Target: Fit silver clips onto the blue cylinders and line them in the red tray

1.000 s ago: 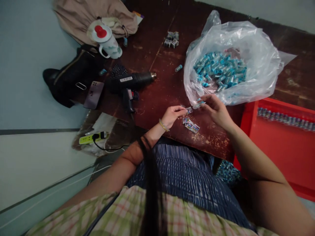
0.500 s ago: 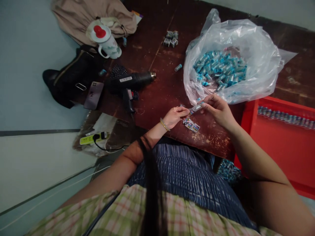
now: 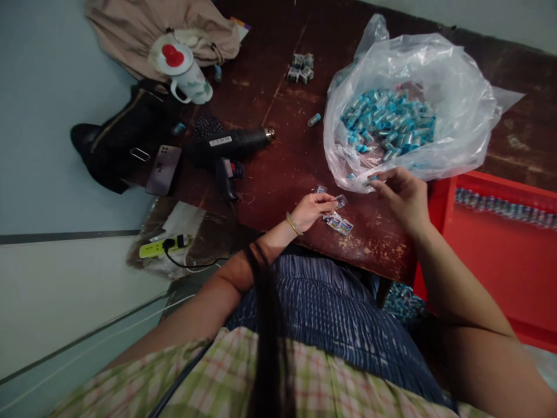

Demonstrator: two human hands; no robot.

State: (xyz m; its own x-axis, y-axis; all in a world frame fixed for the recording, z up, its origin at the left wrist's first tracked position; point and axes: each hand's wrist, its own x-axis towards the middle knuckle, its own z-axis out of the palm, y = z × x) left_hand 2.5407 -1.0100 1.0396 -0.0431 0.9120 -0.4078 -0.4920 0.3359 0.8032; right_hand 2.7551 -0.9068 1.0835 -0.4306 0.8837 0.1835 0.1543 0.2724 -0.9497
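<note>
My left hand (image 3: 314, 210) is closed, pinching a small clear printed sleeve (image 3: 342, 201) between thumb and fingertips. Just below it, several flat printed labels (image 3: 339, 223) lie on the table. Farther right, thumb and fingers of my right hand (image 3: 402, 197) close on a small blue-capped vial (image 3: 372, 179), mostly hidden by the fingers. That hand is at the near rim of a clear plastic bag (image 3: 461, 87). Inside the bag lies a heap of blue-capped vials (image 3: 387, 119).
A black heat gun (image 3: 235, 142) lies left of centre, near a phone (image 3: 163, 169), a black bag (image 3: 126, 133) and a lidded mug (image 3: 191, 81). At the right is a red tray (image 3: 491, 255) with a row of vials (image 3: 505, 204). A single vial (image 3: 314, 119) lies mid-table.
My hands have come apart. The right hand has moved right with the vial, away from the sleeve, while the left hand stays almost in place with the sleeve.
</note>
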